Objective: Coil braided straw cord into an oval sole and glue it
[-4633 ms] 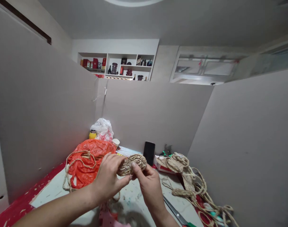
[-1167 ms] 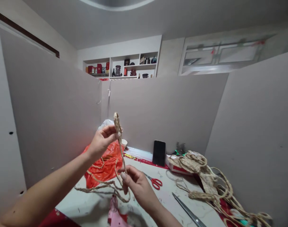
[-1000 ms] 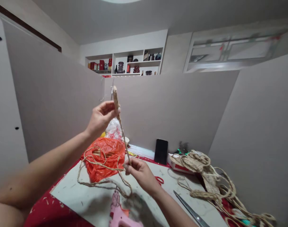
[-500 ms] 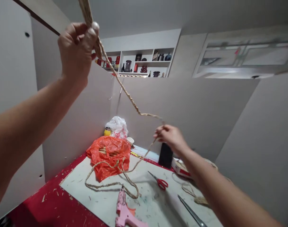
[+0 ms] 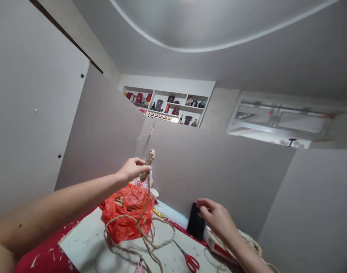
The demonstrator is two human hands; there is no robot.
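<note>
My left hand pinches a flat woven piece of tan cord upright above the red plastic bag. From it a braided cord hangs down to the white board, where it lies in loose loops partly over the bag. My right hand is raised at the right, in front of the black phone-like slab, its fingers slightly curled and apart with no cord in them. Red-handled scissors lie on the board below. Only the tip of the pink glue gun shows at the bottom edge.
The red bag sits at the board's back left, near a white cup. A black slab leans at the back, beside a box of cord. Grey partitions surround the table.
My left hand has come down with the woven piece. My right hand has let go of the cord, which now hangs down in loops. The view has tilted up.
</note>
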